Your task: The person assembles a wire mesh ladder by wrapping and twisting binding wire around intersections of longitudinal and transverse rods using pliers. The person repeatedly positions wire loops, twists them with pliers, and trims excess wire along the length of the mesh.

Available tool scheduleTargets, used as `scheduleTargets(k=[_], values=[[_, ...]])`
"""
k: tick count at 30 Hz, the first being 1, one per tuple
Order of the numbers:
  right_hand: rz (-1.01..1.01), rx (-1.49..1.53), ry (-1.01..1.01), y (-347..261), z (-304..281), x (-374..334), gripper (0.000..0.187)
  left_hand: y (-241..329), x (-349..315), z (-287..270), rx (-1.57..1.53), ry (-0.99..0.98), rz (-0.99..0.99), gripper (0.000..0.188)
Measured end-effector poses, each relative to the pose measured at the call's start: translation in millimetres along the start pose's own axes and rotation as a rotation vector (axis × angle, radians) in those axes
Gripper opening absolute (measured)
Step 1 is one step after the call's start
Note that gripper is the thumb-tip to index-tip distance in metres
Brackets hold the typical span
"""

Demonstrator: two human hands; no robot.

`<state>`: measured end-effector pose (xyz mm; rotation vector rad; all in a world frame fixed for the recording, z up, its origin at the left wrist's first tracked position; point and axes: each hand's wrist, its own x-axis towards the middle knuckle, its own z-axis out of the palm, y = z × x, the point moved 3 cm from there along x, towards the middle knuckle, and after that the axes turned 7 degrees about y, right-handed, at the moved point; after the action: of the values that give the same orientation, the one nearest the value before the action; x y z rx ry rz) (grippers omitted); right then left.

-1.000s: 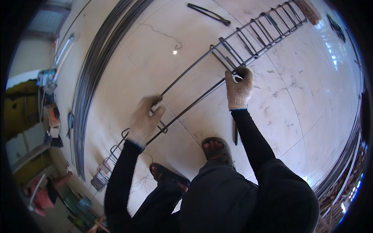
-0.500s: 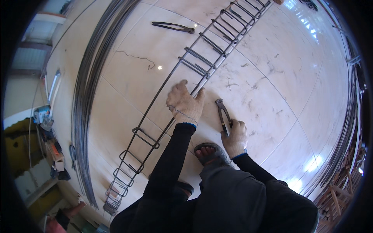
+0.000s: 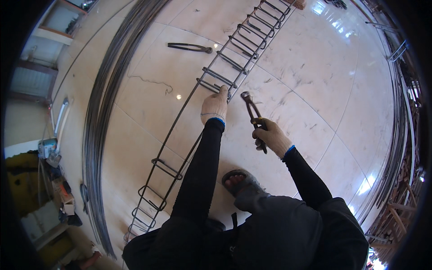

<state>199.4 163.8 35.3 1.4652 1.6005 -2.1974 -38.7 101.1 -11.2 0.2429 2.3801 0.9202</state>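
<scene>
A long rebar cage (image 3: pixel 178 117) lies slantwise across the tiled floor, with square wire stirrups spaced along its bars. My left hand (image 3: pixel 214 105), in a cream glove, is closed at the nearest stirrup (image 3: pixel 206 85) of the upper group, thumb pointing forward; its fingertips are partly hidden. A thin wire loops over that glove's wrist. To the right of the cage, my right hand (image 3: pixel 272 136), also gloved, grips dark end-cutting pincers (image 3: pixel 250 107) by the handles, jaws pointing forward toward the cage and not touching it.
Another pair of pincers (image 3: pixel 207 50) lies beyond the cage's left side, near a loose bent wire (image 3: pixel 148 81). Bundled steel rods (image 3: pixel 93 117) run along the left, more rods (image 3: pixel 396 117) along the right. My sandalled foot (image 3: pixel 238 180) stands beside the cage.
My right hand has lifted the pincers off the floor and brought them forward. My left hand has moved forward from an open pose beside the bars and closed at the stirrup.
</scene>
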Motion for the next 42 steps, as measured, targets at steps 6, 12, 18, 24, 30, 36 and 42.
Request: scheduleTargets(k=[6, 12, 18, 24, 30, 36, 42], values=[[-0.354, -0.746, 0.219, -11, -9, 30, 0.048, -8, 5, 3, -0.051, -0.005, -0.008, 0.078], [-0.363, -0.77, 0.15, -32, -16, 59, 0.047, -2, -4, 0, -0.054, 0.007, 0.005, 0.077], [-0.446, -0.745, 0.218, -41, 9, 81, 0.044, -3, -1, 3, -0.062, 0.028, 0.02, 0.076], [-0.272, -0.763, 0.141, -69, 3, 57, 0.046, -1, 1, 0, -0.022, 0.061, 0.07, 0.065], [-0.504, -0.856, 0.138, -30, 13, 68, 0.051, -24, 15, 6, -0.17, 0.097, 0.071, 0.06], [-0.03, -0.54, -0.03, -48, 40, 36, 0.048, -30, 26, -2, -0.074, 0.035, 0.116, 0.06], [-0.476, -0.702, 0.187, -14, 23, 56, 0.046, -26, 7, -6, -0.042, -0.158, -0.045, 0.078]])
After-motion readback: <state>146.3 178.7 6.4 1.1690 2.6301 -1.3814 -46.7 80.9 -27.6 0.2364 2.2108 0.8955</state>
